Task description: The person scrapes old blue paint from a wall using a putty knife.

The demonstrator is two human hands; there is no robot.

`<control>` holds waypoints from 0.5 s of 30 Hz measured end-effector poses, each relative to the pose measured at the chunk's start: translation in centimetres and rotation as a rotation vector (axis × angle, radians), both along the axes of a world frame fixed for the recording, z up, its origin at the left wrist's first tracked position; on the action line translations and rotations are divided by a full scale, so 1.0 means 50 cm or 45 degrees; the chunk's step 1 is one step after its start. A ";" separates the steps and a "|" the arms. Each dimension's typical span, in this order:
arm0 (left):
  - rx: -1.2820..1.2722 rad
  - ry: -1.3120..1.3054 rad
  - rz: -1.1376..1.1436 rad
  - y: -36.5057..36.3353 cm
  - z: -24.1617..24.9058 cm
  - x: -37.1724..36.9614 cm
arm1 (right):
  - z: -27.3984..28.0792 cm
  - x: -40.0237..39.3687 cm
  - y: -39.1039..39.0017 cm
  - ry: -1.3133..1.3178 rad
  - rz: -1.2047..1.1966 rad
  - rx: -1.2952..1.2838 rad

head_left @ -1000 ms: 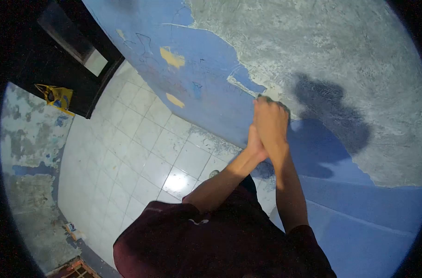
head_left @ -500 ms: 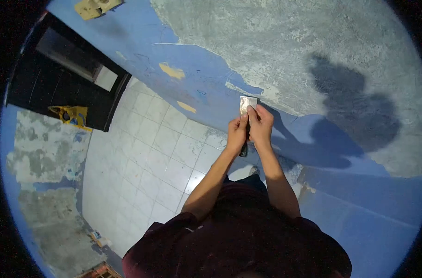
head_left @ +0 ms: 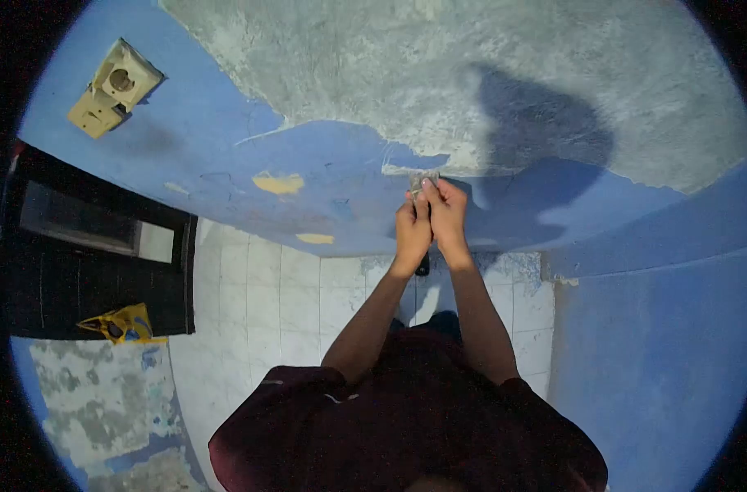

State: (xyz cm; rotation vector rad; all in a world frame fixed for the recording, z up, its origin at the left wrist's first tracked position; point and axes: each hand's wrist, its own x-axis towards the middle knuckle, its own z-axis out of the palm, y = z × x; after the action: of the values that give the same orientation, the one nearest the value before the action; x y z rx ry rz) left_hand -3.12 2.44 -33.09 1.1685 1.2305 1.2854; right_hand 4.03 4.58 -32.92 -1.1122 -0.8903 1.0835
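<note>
A paint scraper (head_left: 422, 178) with a flat blade and dark handle is gripped in both my hands. My left hand (head_left: 412, 234) wraps its handle, and my right hand (head_left: 447, 217) is closed beside it, thumb and fingers near the blade. The blade's edge lies at the wall, by the ragged border between blue paint (head_left: 332, 156) and bare grey plaster (head_left: 365, 66). Most of the handle is hidden by my hands; its dark end (head_left: 422, 267) shows below them.
A loose, cream-coloured socket fitting (head_left: 115, 86) sits on the wall at upper left. Below it is a dark door (head_left: 102, 279) with a yellow bag (head_left: 127, 323). White tiles (head_left: 234, 279) cover the floor, and a blue wall (head_left: 652, 353) stands at right.
My view has turned, bringing the socket fitting fully into sight. The scraper's blade, whose flat face showed plainly before, is now tilted against the wall; both hands keep their hold.
</note>
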 end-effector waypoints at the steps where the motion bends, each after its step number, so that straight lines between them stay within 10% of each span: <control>1: 0.037 0.020 0.095 -0.002 0.009 0.009 | 0.011 -0.002 -0.003 0.072 0.005 0.032; 5: -0.022 -0.004 0.174 -0.004 -0.007 0.026 | 0.019 0.023 -0.001 -0.468 -0.051 0.025; 15: 0.033 0.240 0.157 0.005 -0.003 0.005 | -0.011 -0.005 0.016 0.003 -0.098 0.009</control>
State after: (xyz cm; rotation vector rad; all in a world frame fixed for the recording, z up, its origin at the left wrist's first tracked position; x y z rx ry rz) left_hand -2.90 2.70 -33.24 1.2720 1.4468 1.3072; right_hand 3.78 5.37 -33.49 -1.1301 -0.8420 1.0171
